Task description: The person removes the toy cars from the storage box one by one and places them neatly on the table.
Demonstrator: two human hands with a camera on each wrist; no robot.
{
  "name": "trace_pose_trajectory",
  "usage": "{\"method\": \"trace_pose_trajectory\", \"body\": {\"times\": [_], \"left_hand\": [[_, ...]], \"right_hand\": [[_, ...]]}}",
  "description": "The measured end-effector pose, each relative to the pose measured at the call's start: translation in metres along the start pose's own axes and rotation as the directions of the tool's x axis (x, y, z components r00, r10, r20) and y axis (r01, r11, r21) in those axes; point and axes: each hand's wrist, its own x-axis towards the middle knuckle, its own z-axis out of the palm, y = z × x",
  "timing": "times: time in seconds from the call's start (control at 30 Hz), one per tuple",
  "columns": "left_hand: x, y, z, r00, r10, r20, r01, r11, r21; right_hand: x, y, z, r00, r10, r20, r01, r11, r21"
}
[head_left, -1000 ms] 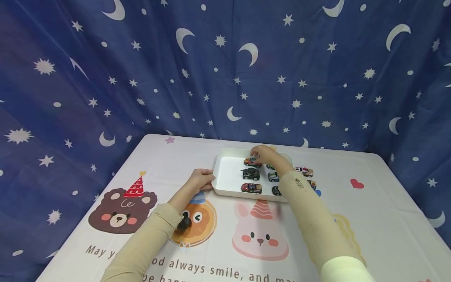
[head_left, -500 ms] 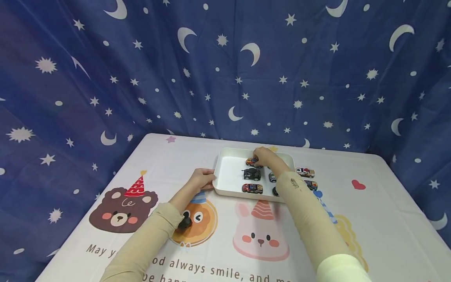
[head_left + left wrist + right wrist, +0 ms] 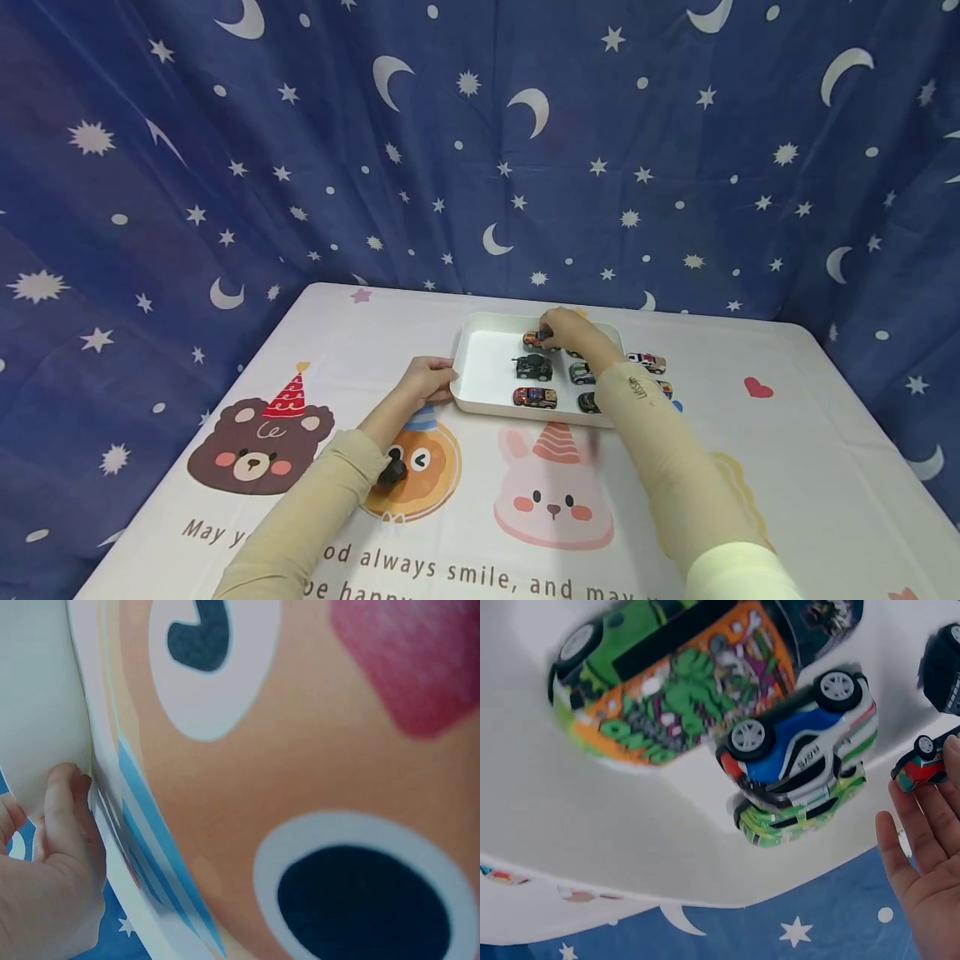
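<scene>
A white tray (image 3: 480, 367) stands toward the back of the table with several small toy cars in it. My left hand (image 3: 430, 378) grips its left edge, thumb on the rim; the left wrist view also shows this hand (image 3: 64, 847) at the tray wall. At the back of the tray, my right hand (image 3: 567, 327) pinches a red and orange toy car (image 3: 532, 339). The right wrist view shows that car (image 3: 922, 770) between fingers and thumb. In front of it are a black vehicle with a barrel (image 3: 533, 367) and a red car (image 3: 535, 397).
Farther right in the tray are a white and blue car (image 3: 802, 739), a green and orange car (image 3: 679, 694) and a black car (image 3: 588, 402). Outside the tray's right side, a white car (image 3: 647, 362) stands on the printed tablecloth (image 3: 795, 467). A blue curtain (image 3: 450, 150) hangs behind.
My right hand has lowered over the car at the tray's back, and its fingers have closed on it. My left hand stays on the tray's edge.
</scene>
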Motion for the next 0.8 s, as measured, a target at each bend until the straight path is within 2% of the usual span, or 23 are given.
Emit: {"method": "trace_pose_trajectory", "body": {"times": [0.13,0.3,0.47,0.67,0.8], "left_hand": [[0.0,0.001,-0.001,1.0,-0.003,-0.001,0.003,1.0,0.01],[0.0,0.0,0.0,1.0,-0.005,-0.015,0.005,1.0,0.016],[0.001,-0.001,0.002,1.0,-0.001,-0.01,0.001,1.0,0.015],[-0.002,0.0,0.0,1.0,0.007,-0.022,-0.006,0.999,0.038],[-0.003,0.0,-0.001,1.0,0.016,-0.013,-0.015,0.999,0.04]], "right_hand": [[-0.003,0.001,-0.004,1.0,-0.025,-0.011,0.025,1.0,0.01],[-0.008,0.005,-0.008,0.993,-0.109,-0.044,0.11,0.994,0.022],[-0.018,0.012,-0.012,0.988,-0.123,-0.093,0.13,0.989,0.073],[-0.028,0.022,-0.009,0.97,-0.187,-0.158,0.203,0.975,0.087],[-0.037,0.03,-0.007,0.96,-0.224,-0.169,0.238,0.969,0.066]]}}
